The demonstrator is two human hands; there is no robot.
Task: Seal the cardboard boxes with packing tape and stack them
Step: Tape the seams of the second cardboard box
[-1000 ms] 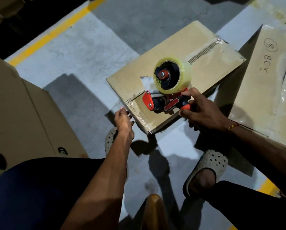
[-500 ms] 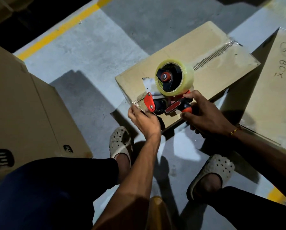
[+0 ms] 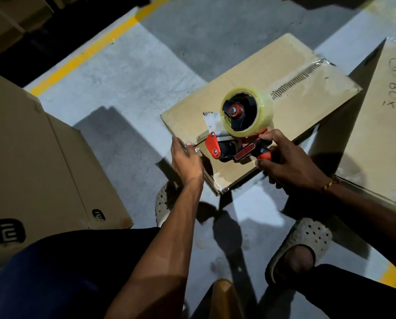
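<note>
A flat cardboard box (image 3: 282, 72) lies on the floor in front of me, with clear tape along its top seam. My right hand (image 3: 286, 164) grips the handle of a red and black tape dispenser (image 3: 236, 143), which stands on the box's near end and carries a roll of clear tape (image 3: 247, 111). My left hand (image 3: 185, 157) rests against the box's near left edge, just left of the dispenser's red blade guard. Its fingers lie fairly straight over a shiny strip of tape there. The fingertips are hidden behind the hand.
A large brown box (image 3: 31, 157) with black logos stands at the left. Another box (image 3: 385, 116) marked "BOX" sits at the right, close to the taped one. My sandalled feet (image 3: 300, 245) are on the grey floor below. A yellow floor line (image 3: 82, 54) runs at the back left.
My left hand rose from below the box's corner to the dispenser's blade, then slid left along the box edge. The dispenser and my right hand stayed in place.
</note>
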